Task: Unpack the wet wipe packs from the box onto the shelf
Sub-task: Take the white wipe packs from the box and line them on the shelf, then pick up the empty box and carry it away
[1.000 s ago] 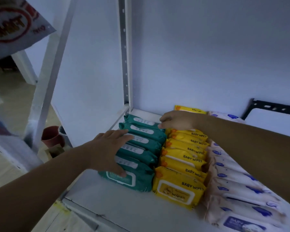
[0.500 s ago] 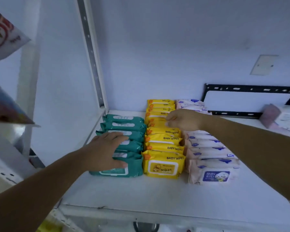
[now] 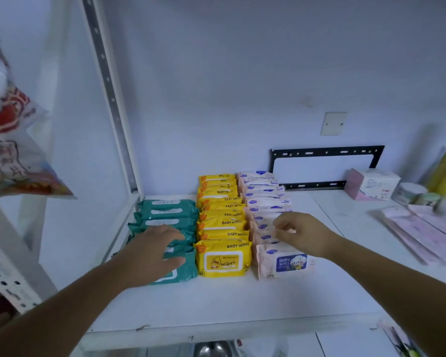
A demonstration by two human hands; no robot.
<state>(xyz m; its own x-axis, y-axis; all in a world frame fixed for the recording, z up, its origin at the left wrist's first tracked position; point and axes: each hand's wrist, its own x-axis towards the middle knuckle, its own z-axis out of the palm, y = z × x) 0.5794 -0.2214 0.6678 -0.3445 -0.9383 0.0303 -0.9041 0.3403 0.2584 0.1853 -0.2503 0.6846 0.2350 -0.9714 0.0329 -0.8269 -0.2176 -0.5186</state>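
Note:
Three rows of wet wipe packs stand on the white shelf (image 3: 242, 300): green packs (image 3: 165, 211) at the left, yellow packs (image 3: 223, 220) in the middle, pink packs (image 3: 264, 199) at the right. My left hand (image 3: 152, 251) lies flat on the front green packs, fingers spread. My right hand (image 3: 300, 231) hovers over the front pink packs with fingers curled, fingertips touching a pack's top edge. No box is in view.
A shelf upright (image 3: 108, 94) rises at the left beside the green row. A black wall bracket (image 3: 325, 166) sits behind the pink row. A pink-and-white carton (image 3: 371, 184), small jars (image 3: 412, 193) and flat pink packets (image 3: 428, 230) lie at the right. Snack bags (image 3: 8, 140) hang at the far left.
My right hand has moved from the yellow row to the front of the pink row. My left hand stays on the green packs. The view has pulled back.

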